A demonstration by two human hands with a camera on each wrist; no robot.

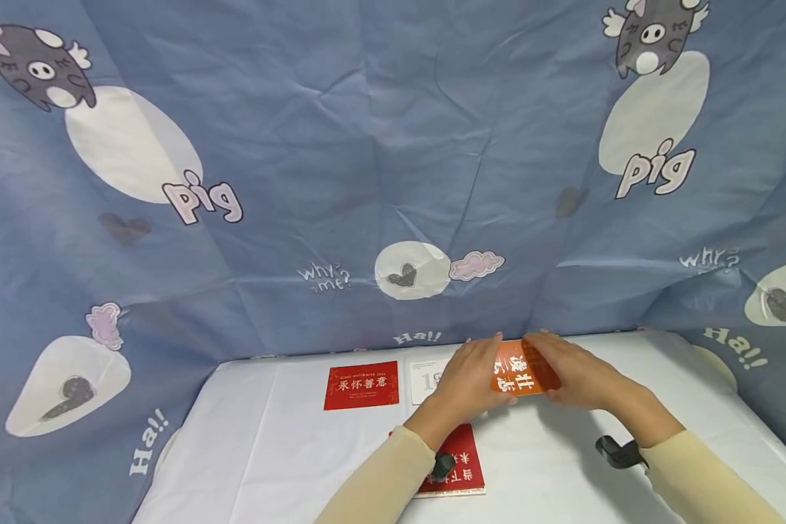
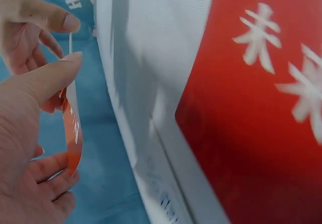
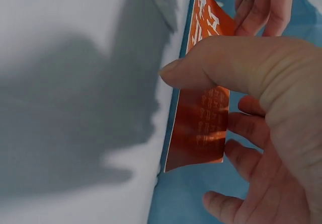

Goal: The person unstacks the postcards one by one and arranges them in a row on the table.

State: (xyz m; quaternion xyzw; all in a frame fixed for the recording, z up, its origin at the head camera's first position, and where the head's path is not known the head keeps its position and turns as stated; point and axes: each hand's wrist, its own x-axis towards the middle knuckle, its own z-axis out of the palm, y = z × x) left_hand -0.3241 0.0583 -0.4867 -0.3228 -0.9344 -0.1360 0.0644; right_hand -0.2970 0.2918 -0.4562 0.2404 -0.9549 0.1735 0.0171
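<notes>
Both hands hold an orange card (image 1: 514, 364) with white Chinese characters above the white table. My left hand (image 1: 465, 378) pinches its left end, thumb along the near edge and fingers at the far edge. At the other end my right hand (image 1: 583, 371) grips it, with the thumb on the near side and the fingers behind. In the right wrist view the orange card (image 3: 198, 128) bends slightly and shows small print below the thumb. Beneath my left forearm lies a red card (image 1: 465, 447) with white characters, partly hidden by the sleeve.
Left of the hands, a red card (image 1: 362, 386) lies flat on the white table (image 1: 288, 451). Beside it, a white card with grey digits (image 1: 421, 382) is partly covered by my left hand. A blue printed cloth (image 1: 301, 182) hangs behind the table.
</notes>
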